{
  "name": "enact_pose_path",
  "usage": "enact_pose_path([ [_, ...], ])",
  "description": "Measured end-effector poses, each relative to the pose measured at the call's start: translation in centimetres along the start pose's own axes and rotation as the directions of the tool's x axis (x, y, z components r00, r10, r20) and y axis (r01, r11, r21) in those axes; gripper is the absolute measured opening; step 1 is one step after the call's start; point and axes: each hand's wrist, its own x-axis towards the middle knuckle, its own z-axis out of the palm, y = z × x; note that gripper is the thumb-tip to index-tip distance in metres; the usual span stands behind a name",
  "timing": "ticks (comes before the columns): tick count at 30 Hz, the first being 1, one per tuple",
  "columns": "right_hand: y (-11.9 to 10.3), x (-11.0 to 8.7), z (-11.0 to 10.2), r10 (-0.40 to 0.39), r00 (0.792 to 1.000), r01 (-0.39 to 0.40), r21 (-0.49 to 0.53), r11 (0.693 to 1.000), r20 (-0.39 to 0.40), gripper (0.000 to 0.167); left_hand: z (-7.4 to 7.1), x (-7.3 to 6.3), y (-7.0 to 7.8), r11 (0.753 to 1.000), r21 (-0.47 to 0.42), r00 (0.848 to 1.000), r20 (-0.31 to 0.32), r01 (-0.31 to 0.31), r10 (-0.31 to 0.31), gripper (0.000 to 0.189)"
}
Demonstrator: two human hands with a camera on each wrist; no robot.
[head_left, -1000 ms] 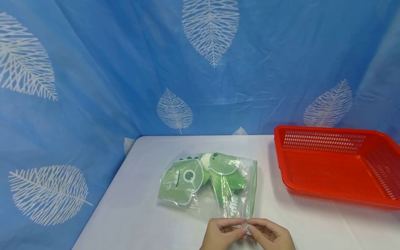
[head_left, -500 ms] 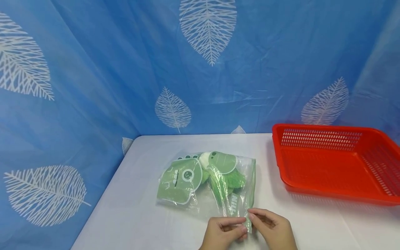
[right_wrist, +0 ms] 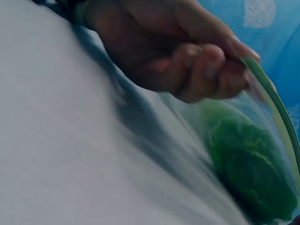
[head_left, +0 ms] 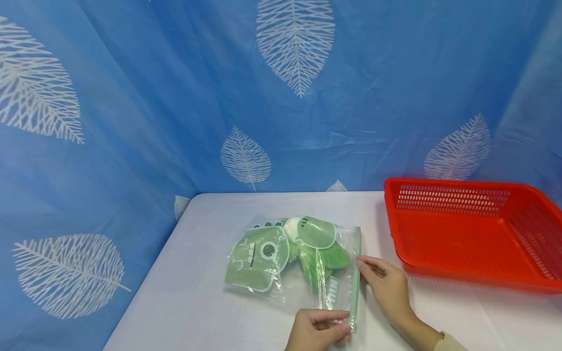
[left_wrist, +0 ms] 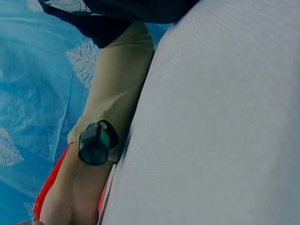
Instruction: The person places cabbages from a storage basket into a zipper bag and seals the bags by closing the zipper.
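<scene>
A clear zip bag [head_left: 291, 297] with green cartoon prints lies flat on the white table. Inside it is a leafy green vegetable [head_left: 318, 268] with a white base, partly covered by the prints; its crinkled leaves [right_wrist: 253, 164] show in the right wrist view. My left hand [head_left: 316, 329] pinches the bag's near right corner; the right wrist view shows this left hand [right_wrist: 187, 61] at the end of the green zip strip [right_wrist: 276, 105]. My right hand [head_left: 386, 285] pinches the strip farther up, thumb against forefinger. In the left wrist view, the right hand [left_wrist: 70, 201] is cut off.
To the right of the bag stands a red plastic basket [head_left: 456, 239] with slotted walls. A blue curtain [head_left: 351, 97] with white leaf patterns hangs behind and to the left of the table [head_left: 175, 292]. A small black camera [left_wrist: 96, 143] is strapped on the right wrist.
My right hand has moved up along the zip strip, away from my left hand. The left hand keeps its pinch at the near corner. The bag has barely shifted.
</scene>
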Motion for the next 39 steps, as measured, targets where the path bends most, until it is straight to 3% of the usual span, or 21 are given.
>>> enact_pose_path([
  [11, 0.6, 3.9, 0.4, -0.005, 1.000, 0.004, -0.051, 0.999, -0.009, 0.030, -0.3, 0.2, -0.2, 0.996, 0.014, 0.995, 0.033, -0.091, 0.090, 0.026],
  [20, 1.0, 6.9, 1.6, -0.003, 0.999, 0.005, 0.042, 0.999, -0.047, 0.028, -0.5, -0.2, -0.3, 0.996, 0.007, 0.995, 0.040, -0.088, 0.088, 0.028],
  [28, 1.8, 9.7, 2.7, 0.002, 0.996, -0.007, -0.057, 0.998, -0.089, 0.029, -0.7, -0.2, -0.4, 0.997, 0.007, 0.997, 0.024, -0.079, 0.078, 0.028],
  [31, 2.0, 10.2, 3.3, -0.012, 0.996, 0.005, -0.071, 0.997, -0.092, 0.027, -1.0, -0.2, -0.3, 0.996, 0.025, 0.993, 0.089, -0.085, 0.083, 0.033],
  [34, 2.0, 10.9, 3.6, -0.047, 0.994, 0.040, -0.074, 0.996, -0.094, 0.027, -1.6, 0.2, 0.3, 0.995, 0.064, 0.966, 0.251, -0.074, 0.056, 0.050],
  [37, 2.0, 11.0, 3.6, -0.058, 0.996, 0.053, -0.072, 0.996, -0.073, 0.031, -2.5, 0.5, 1.5, 0.987, 0.153, 0.911, 0.411, -0.054, -0.014, 0.062],
  [39, 1.9, 10.5, 3.4, -0.051, 0.998, 0.048, -0.067, 0.997, -0.045, 0.035, -3.2, 0.5, 2.7, 0.974, 0.221, 0.883, 0.465, -0.043, -0.066, 0.062],
])
